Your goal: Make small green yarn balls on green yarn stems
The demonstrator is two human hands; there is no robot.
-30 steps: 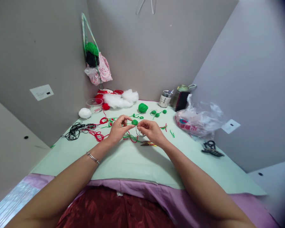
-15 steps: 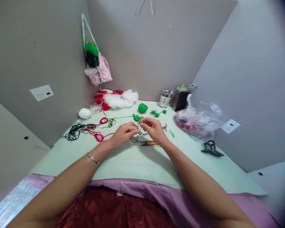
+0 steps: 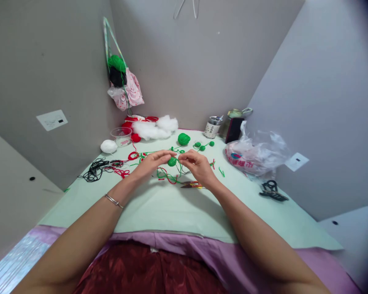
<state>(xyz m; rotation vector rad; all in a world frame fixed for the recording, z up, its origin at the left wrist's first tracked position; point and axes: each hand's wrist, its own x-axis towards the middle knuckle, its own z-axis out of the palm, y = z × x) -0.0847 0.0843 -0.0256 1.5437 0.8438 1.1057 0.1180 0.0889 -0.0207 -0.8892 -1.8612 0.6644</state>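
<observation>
A small green crocheted ball [image 3: 172, 161] is at the fingertips of my left hand [image 3: 155, 161], whose fingers stretch over its top. My right hand [image 3: 196, 164] pinches close to the ball's right side, where a thin green strand runs to its fingertips; any needle or hook there is too small to make out. Below the hands, green and red yarn [image 3: 168, 176] trails loosely over the table cover. Orange-handled thread snips [image 3: 191, 185] lie under my right hand, blades to the left.
Black yarn [image 3: 96, 169] lies tangled at left, near a white yarn ball [image 3: 108, 146] and a clear tub [image 3: 122, 139]. White stuffing [image 3: 155, 128], a green yarn ball [image 3: 184, 139] and a tin [image 3: 212, 128] stand behind. A plastic bag [image 3: 254, 157] and black hair claw [image 3: 273, 191] are at right.
My left hand has shifted left and its fingers have straightened. The green crocheted ball has come nearer, below the left fingertips. My right hand keeps its pinch nearly in place.
</observation>
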